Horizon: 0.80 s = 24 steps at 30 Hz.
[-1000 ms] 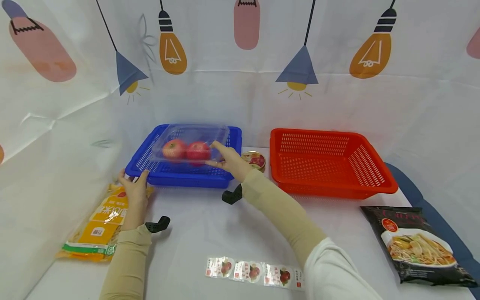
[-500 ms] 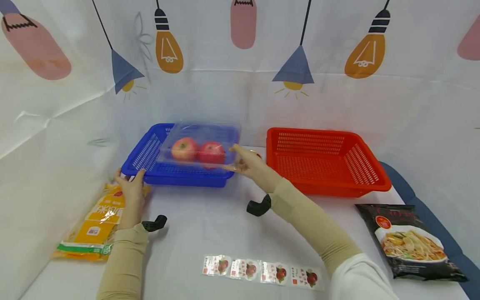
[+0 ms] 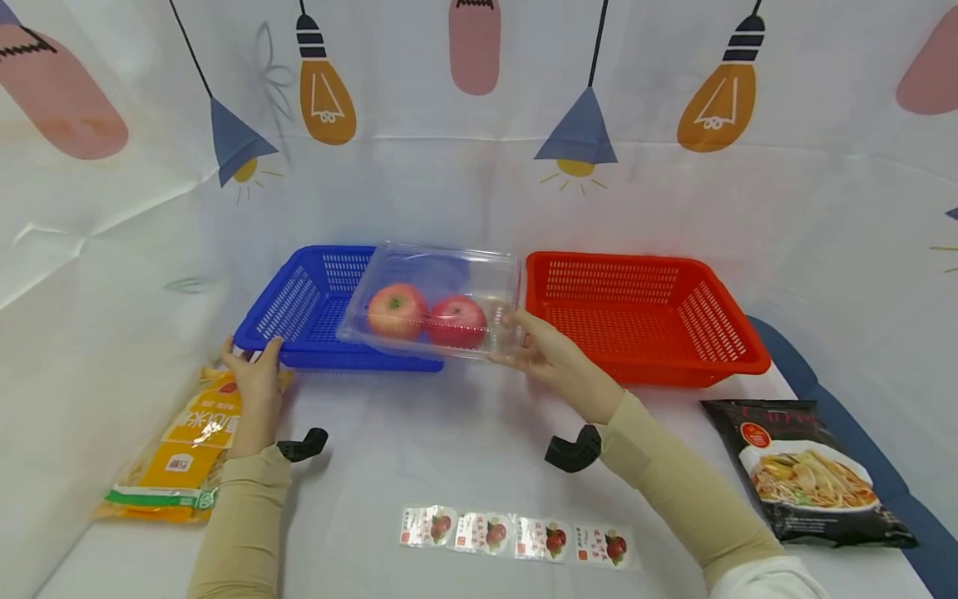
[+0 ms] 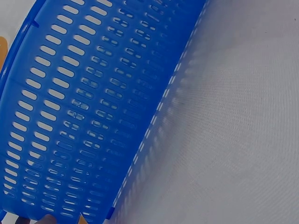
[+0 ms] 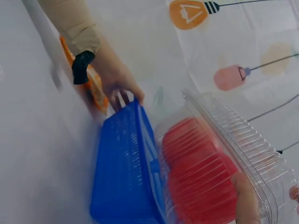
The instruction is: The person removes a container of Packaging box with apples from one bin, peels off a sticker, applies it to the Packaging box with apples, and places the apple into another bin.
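My right hand (image 3: 557, 362) grips the right end of a clear plastic box (image 3: 479, 264). Two red apples (image 3: 397, 310) sit inside it. The box is raised, slightly tilted, over the right part of the blue basket (image 3: 352, 357) and the gap beside it. In the right wrist view, the thumb (image 5: 245, 200) presses on the ribbed clear box (image 5: 243, 133). At the basket's front left corner, my left hand (image 3: 257, 387) holds the rim, as the right wrist view also shows. The left wrist view is mostly filled by the perforated basket wall (image 4: 93, 102).
A red basket (image 3: 636, 364) stands right of the box. Below my left hand lies a yellow food bag (image 3: 180, 453); a black noodle packet (image 3: 812, 478) is at the right edge. A strip of apple-printed stickers (image 3: 516, 537) lies in front on the white table (image 3: 419, 449).
My right hand has carried the box of apples rightward and nearer, partly out from above the blue basket. A round can between the baskets is now hidden. My left hand keeps its hold.
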Available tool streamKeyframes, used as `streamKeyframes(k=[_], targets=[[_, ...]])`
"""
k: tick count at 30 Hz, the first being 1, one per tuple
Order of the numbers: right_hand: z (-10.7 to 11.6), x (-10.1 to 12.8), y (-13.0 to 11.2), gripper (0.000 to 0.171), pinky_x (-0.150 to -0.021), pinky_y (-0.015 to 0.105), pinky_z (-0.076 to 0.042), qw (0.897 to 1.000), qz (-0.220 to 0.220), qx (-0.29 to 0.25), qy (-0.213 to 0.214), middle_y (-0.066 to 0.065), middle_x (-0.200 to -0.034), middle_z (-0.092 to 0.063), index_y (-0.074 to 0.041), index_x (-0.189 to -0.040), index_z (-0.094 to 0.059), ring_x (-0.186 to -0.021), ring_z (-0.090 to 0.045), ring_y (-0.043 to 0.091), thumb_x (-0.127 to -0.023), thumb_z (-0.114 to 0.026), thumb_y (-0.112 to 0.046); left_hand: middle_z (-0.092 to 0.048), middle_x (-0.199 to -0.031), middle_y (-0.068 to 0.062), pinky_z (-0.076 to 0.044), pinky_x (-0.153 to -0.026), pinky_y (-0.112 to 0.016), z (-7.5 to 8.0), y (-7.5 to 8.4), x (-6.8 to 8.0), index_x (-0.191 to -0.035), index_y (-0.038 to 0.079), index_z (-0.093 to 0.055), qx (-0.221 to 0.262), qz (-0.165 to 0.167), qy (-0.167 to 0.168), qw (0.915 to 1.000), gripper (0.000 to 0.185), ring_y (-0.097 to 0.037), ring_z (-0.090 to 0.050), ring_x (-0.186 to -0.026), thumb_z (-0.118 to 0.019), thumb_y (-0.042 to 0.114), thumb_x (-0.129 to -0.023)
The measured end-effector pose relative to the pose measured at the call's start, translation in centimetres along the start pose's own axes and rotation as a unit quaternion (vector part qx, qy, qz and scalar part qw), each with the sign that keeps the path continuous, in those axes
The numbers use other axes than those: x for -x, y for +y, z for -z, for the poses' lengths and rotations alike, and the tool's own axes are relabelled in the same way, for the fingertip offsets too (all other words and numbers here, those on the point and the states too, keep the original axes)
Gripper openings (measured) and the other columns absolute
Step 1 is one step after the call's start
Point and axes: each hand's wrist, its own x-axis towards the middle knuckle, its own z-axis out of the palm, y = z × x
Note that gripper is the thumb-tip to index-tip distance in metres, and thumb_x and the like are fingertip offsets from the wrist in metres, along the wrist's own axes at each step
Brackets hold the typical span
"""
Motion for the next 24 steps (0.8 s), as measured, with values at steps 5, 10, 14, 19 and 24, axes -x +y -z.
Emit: streamKeyframes(k=[5, 10, 14, 19, 24], targets=[[0.9, 1.4, -0.1, 0.057, -0.079, 0.044, -0.051, 0.997, -0.02, -0.029, 0.071, 0.011, -0.14, -0.023, -0.014, -0.14, -0.029, -0.126, -0.031, 0.032, -0.09, -0.055, -0.015, -0.011, -0.152, -0.002, -0.03, -0.106, -0.025, 0.0, 0.0, 0.0, -0.142, 0.039, -0.005, -0.007, 0.004, 0.0, 1.0, 0.077, -0.014, -0.036, -0.123, -0.058, 0.021, -0.09], [2.5, 2.9, 0.2, 0.06, -0.083, 0.043, -0.049, 0.998, -0.013, -0.01, 0.054, 0.011, -0.145, -0.019, -0.014, -0.144, -0.021, -0.128, -0.027, 0.031, -0.092, -0.051, -0.014, -0.009, -0.152, -0.002, -0.029, -0.106, -0.025, 0.0, 0.0, 0.0, -0.141, 0.041, -0.004, -0.015, 0.009, -0.002, 0.9998, 0.077, -0.015, -0.035, -0.124, -0.058, 0.022, -0.09], [3.7, 4.3, 0.7, 0.052, -0.086, 0.044, -0.047, 1.0, -0.006, -0.011, 0.025, 0.009, -0.142, -0.022, -0.013, -0.14, -0.024, -0.128, -0.028, 0.031, -0.093, -0.048, -0.013, -0.007, -0.153, -0.001, -0.029, -0.107, -0.025, 0.0, 0.0, 0.0, -0.141, 0.043, -0.003, -0.022, 0.015, 0.001, 0.9996, 0.076, -0.015, -0.034, -0.126, -0.057, 0.023, -0.091], [5.1, 6.1, 1.2, 0.031, -0.084, 0.043, -0.05, 1.0, 0.002, 0.007, -0.012, 0.01, -0.134, -0.028, -0.012, -0.123, -0.04, -0.118, -0.039, 0.031, -0.093, -0.048, -0.014, -0.006, -0.153, 0.0, -0.028, -0.107, -0.025, 0.0, -0.1, -0.1, -0.141, 0.043, -0.002, -0.034, 0.016, -0.003, 0.9993, 0.076, -0.016, -0.033, -0.128, -0.057, 0.025, -0.091], [6.3, 7.7, 1.9, 0.008, -0.081, 0.043, -0.051, 1.0, -0.001, 0.024, -0.014, 0.011, -0.126, -0.035, -0.016, -0.091, -0.056, -0.102, -0.054, 0.028, -0.094, -0.048, -0.016, -0.006, -0.153, 0.001, -0.028, -0.107, -0.024, 0.1, -0.1, -0.2, -0.141, 0.043, -0.004, -0.024, 0.016, -0.002, 0.9996, 0.077, -0.015, -0.034, -0.128, -0.059, 0.025, -0.09]])
